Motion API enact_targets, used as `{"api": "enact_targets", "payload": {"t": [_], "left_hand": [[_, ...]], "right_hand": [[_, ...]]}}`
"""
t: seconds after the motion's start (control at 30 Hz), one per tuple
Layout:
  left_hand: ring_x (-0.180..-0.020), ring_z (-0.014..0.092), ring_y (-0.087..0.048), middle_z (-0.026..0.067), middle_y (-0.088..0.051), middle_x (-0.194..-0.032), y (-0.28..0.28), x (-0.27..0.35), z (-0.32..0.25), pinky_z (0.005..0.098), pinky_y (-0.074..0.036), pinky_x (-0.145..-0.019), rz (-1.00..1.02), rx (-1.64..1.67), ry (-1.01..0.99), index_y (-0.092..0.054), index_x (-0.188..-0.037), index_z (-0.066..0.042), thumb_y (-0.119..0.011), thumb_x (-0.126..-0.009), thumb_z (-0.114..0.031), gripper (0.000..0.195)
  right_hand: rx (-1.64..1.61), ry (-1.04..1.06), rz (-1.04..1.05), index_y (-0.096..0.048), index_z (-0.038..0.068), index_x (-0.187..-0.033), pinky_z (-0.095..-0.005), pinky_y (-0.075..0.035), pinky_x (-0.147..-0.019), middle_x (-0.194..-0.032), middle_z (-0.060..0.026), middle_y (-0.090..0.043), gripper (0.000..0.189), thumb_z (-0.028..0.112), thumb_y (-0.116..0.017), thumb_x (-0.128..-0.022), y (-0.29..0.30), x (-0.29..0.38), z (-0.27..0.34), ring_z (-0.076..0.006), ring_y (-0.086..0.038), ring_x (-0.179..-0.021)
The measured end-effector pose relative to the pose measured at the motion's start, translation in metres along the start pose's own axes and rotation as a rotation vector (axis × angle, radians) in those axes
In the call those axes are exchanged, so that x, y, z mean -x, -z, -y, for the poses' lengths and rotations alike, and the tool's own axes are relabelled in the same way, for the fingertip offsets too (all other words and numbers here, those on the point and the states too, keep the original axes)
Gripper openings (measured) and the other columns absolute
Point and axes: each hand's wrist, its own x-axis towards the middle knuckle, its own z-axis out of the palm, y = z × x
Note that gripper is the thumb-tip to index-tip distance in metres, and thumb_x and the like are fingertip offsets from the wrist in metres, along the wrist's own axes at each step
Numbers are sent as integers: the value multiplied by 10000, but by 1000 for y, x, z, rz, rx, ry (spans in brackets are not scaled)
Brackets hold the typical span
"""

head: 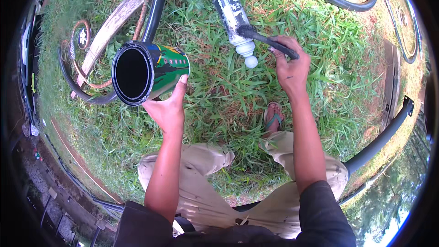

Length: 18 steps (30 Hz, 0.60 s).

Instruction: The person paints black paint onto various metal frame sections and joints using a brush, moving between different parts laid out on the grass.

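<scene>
My left hand (169, 109) holds a green paint can (171, 72) from below, its round mouth turned up toward the camera and dark inside. Between thumb and fingers, my right hand (291, 61) grips a black-coated paintbrush (267, 39). The brush's bristles touch a metal post (228, 10) near its lower end. Black paint covers part of this post, with white patches showing through. Below the bristles, the post's ball-shaped finial (251, 61) is white. A black curved tube (156, 10) runs behind the can.
A weathered wooden plank (113, 24) and a rusty scroll (82, 34) lie on the grass at left. Black curved tubing (339, 0) is at upper right. Another dark tube with an end plate (380, 144) extends beside my knee. A second board (391, 82) lies at right.
</scene>
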Motion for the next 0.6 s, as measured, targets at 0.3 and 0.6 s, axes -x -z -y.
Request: {"api": "enact_targets", "payload": {"t": [0.3,0.6], "left_hand": [[-1078,263,-632,200,-613,-1243,-32,-92,1,384,-492,-993,-83,88,-278,-478,-1301,58,-969,-696,-196,820],[-1203,309,-577,213,-566,-1335,-59,-113,48,409,-438,-1071,-141,338,-349,-337,-1445,23,-957,-668,-215,1023]], "right_hand": [[281,404,60,-667,45,-1052,-404,-575,-764,-1023,-104,-706,318,-53,-692,-751,-34,12,47,-297,-687,-951],[684,511,393,-626,79,-1010,-379,-569,-724,-1017,-57,-641,224,65,-668,-791,-75,24,73,-252,-648,-967]]}}
